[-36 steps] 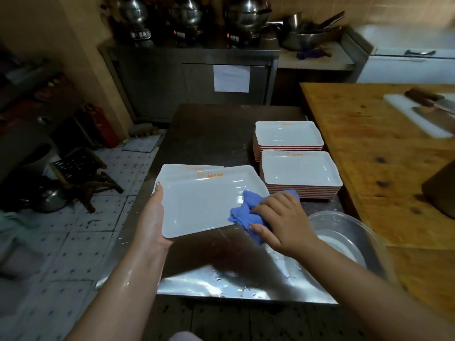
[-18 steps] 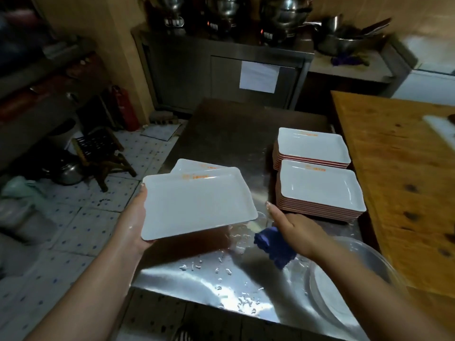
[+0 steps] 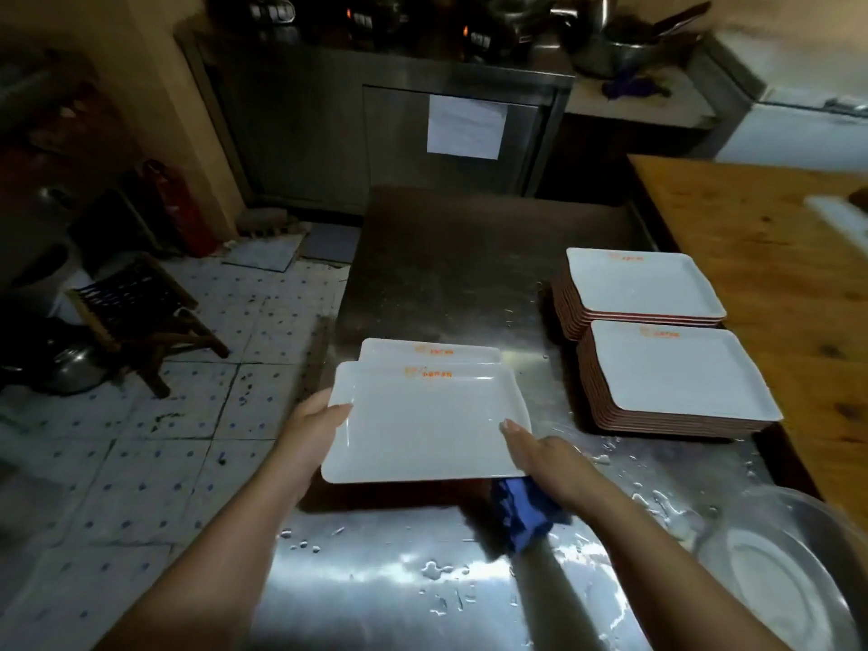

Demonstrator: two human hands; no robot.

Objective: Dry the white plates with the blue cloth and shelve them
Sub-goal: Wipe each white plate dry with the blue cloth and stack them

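Both hands hold a glossy white rectangular plate [image 3: 422, 425] with rounded corners and an orange mark on its far rim, level above the wet steel table [image 3: 451, 256]. The left hand [image 3: 310, 429] grips its left edge, thumb lying on the rim. The right hand [image 3: 549, 458] grasps the near right corner, thumb on top, with the crumpled blue cloth [image 3: 526, 514] bunched under its palm. A second white plate [image 3: 432, 351] lies just behind and under the held one, on the table. To the right stand two neat stacks [image 3: 667, 368] of like plates with reddish undersides, beside a wooden counter [image 3: 770, 256]. Water beads on the steel nearby, and a round metal basin [image 3: 789, 580] sits at the near right.
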